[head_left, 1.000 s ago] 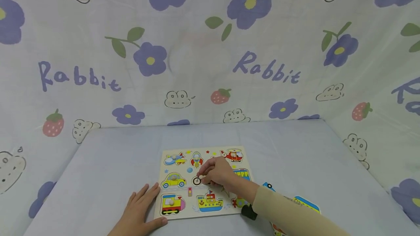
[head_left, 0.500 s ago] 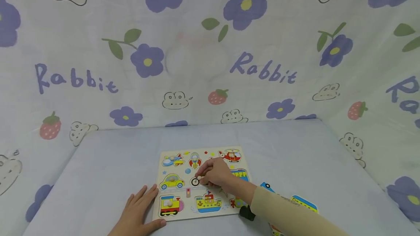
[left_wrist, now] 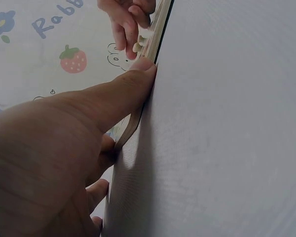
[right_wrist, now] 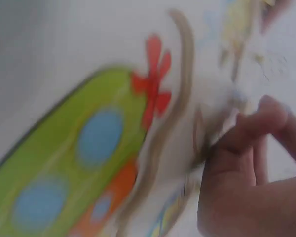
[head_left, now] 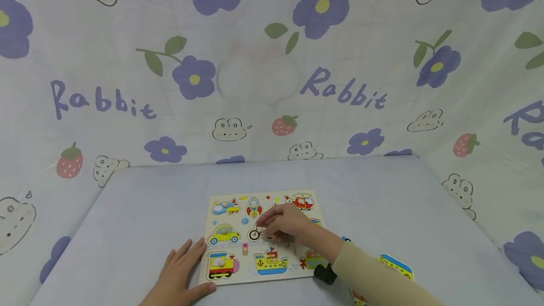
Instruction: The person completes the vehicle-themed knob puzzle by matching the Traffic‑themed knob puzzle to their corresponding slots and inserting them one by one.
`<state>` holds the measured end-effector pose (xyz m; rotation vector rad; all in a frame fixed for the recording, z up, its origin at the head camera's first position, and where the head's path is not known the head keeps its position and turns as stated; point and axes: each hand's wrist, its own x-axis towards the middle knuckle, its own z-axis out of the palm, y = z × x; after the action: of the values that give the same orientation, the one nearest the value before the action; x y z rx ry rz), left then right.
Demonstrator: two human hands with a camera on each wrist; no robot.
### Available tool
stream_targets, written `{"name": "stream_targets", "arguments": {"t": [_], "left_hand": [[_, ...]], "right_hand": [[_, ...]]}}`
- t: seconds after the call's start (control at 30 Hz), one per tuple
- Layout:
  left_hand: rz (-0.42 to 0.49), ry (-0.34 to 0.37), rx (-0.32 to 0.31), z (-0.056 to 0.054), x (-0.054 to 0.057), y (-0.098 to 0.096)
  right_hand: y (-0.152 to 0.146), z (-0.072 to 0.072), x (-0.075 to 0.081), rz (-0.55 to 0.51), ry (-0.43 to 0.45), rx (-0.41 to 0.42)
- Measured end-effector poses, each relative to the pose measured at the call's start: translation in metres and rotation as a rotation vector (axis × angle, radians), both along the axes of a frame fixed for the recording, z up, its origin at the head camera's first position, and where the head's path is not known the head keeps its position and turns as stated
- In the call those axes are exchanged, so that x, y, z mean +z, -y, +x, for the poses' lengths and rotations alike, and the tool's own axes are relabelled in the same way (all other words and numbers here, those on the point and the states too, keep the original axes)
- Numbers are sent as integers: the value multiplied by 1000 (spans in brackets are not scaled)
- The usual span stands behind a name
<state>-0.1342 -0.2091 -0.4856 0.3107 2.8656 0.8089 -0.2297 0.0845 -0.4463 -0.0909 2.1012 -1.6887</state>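
A wooden knob puzzle board (head_left: pixel 244 280) with vehicle shapes lies on the table. My right hand (head_left: pixel 289 225) is over its middle, thumb and index finger apart beside the knob of a motorcycle piece (head_left: pixel 255 234), which sits in its slot, partly covered by the hand. In the left wrist view, the right fingers (left_wrist: pixel 124 29) point down near pale knobs (left_wrist: pixel 137 46). My left hand (head_left: pixel 180 273) rests at the board's front left corner, thumb along the front edge, fingers spread at the left side. The right wrist view, blurred, shows a green submarine (right_wrist: pixel 84 143) below the right hand (right_wrist: pixel 256 168).
Knobbed plane (head_left: pixel 225 207), car (head_left: pixel 224 234) and train (head_left: pixel 222 265) pieces sit in the board. To its right lie a loose yellow-and-blue piece (head_left: pixel 396 267) and a partly hidden reddish piece (head_left: pixel 359 298). A black device (head_left: pixel 325 274) is at the right wrist. Patterned cloth stands behind.
My right hand has loosened from the motorcycle's knob and shifted slightly right, with the forearm. My left hand stays at the board's corner.
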Motion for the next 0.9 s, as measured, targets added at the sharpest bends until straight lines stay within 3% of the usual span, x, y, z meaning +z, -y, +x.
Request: {"name": "stream_targets", "arguments": {"t": [0.1, 0.27, 0.37, 0.6, 0.77, 0.9], "left_hand": [[3, -7, -6, 0, 0, 0], [14, -45, -26, -1, -2, 1], [26, -61, -38, -1, -3, 1], [30, -37, -29, -2, -5, 1], [47, -56, -24, 1, -2, 2], [44, -50, -20, 4, 0, 3]], "right_hand": [[-27, 1, 11, -28, -21, 72], [-94, 7, 34, 36, -205, 163], [-137, 13, 41, 71, -263, 183], [-200, 22, 28, 37, -196, 297], [-216, 21, 16, 11, -188, 387], [-220, 21, 8, 33, -157, 413]]}}
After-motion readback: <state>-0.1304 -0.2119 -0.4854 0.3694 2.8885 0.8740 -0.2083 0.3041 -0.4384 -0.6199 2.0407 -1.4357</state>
